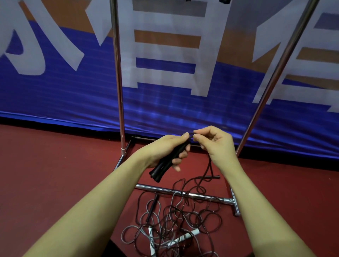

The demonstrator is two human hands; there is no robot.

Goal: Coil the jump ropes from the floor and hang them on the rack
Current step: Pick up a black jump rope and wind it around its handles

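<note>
My left hand [168,150] grips two black jump-rope handles [165,165] held together, their ends pointing down and left. My right hand [214,145] pinches the dark rope [210,165] right at the top of the handles; the cord drops from there to the floor. Below lies a tangled pile of ropes [176,220], dark and grey cords mixed, with white handles [183,238] and one black handle [152,207] in it. The chrome rack [119,82] stands in front of me, its base bar [192,195] crossing over the pile.
A blue, orange and white banner [55,82] hangs behind the rack. The floor [55,165] is dark red. The rack's right upright [275,73] leans across the upper right. Something black [224,1] hangs at the top edge.
</note>
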